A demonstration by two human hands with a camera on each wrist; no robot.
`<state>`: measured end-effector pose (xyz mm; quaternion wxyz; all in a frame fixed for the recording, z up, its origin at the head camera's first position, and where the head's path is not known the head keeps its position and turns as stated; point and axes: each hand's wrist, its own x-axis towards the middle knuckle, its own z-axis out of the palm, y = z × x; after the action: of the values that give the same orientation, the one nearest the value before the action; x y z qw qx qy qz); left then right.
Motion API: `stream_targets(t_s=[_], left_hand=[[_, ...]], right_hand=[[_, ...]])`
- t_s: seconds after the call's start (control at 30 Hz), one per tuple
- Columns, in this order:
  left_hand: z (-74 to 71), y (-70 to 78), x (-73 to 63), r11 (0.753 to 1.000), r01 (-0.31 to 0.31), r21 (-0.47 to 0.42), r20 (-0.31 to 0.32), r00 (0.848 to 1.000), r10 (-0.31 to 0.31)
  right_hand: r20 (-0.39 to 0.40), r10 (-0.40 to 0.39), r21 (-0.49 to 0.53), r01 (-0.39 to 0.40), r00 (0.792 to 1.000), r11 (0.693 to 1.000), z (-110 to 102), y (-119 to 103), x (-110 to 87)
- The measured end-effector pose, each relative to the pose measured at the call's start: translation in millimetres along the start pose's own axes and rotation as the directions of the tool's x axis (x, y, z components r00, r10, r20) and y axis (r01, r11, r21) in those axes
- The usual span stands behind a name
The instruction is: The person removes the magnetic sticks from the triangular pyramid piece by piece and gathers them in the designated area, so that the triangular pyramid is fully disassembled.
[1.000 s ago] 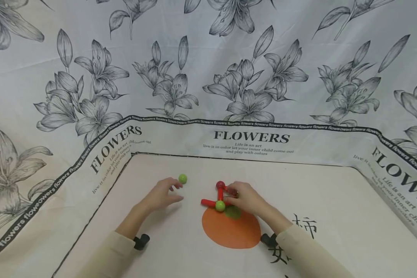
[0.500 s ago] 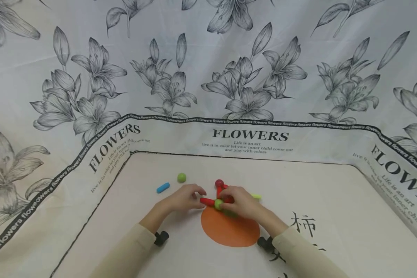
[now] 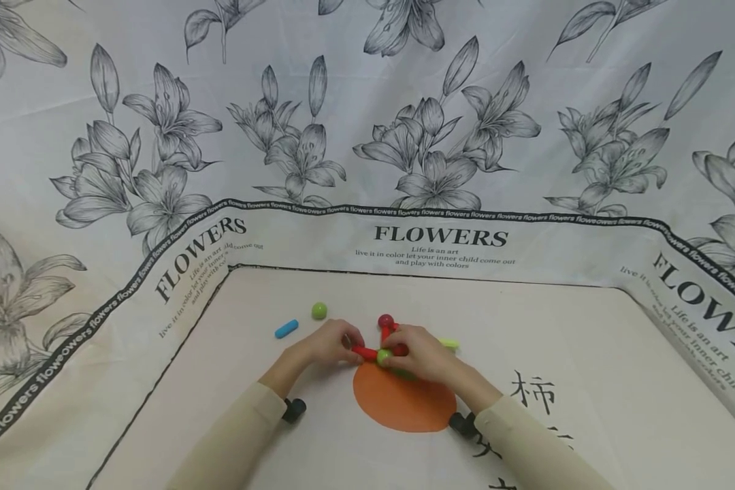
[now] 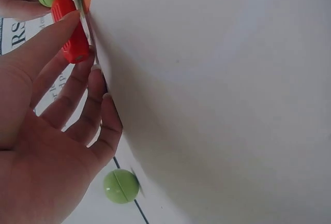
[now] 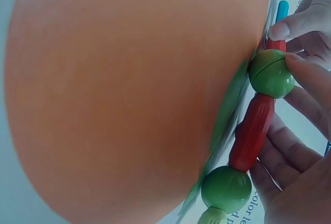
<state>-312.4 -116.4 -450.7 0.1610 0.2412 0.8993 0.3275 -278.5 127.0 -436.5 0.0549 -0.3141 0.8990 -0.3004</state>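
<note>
My left hand pinches the free end of a red toy rod between thumb and fingers. The rod's other end meets a green ball, which my right hand holds with its thumb and fingers. From that ball a second red rod leads to another green ball, and a yellow-green rod joins on there. A dark red ball tops a further red rod at the far side of the assembly. My right hand covers part of the assembly in the head view.
A loose green ball and a blue rod lie beyond my left hand. Beneath the hands, the pale tablecloth bears an orange fruit print. A flower-patterned cloth rises behind the table.
My left hand has moved right from near the loose green ball to the red rod and now pinches it, uncovering the blue rod. My right hand has shifted onto the joined green ball.
</note>
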Motion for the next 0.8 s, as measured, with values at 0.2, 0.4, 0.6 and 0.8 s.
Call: stream_targets(t_s=[0.2, 0.4, 0.6, 0.8], left_hand=[[0.4, 1.0, 0.8, 1.0, -0.026, -0.011, -0.002, 1.0, 0.026], [0.4, 2.7, 1.2, 1.0, -0.015, -0.028, -0.001, 1.0, 0.015], [1.0, 4.3, 1.4, 1.0, -0.022, -0.011, -0.011, 1.0, 0.022], [1.7, 5.1, 2.8, 1.0, -0.008, -0.013, -0.018, 1.0, 0.007]], right_hand=[[0.006, 0.018, 0.014, -0.018, 1.0, 1.0, -0.1, 0.4, -0.3], [0.004, 0.019, 0.026, -0.019, 1.0, 0.999, -0.4, 0.8, -0.5], [0.002, 0.022, 0.027, -0.022, 1.0, 0.999, 0.2, 0.5, 0.0], [-0.007, 0.023, 0.028, -0.022, 1.0, 0.999, -0.4, -0.9, 1.1]])
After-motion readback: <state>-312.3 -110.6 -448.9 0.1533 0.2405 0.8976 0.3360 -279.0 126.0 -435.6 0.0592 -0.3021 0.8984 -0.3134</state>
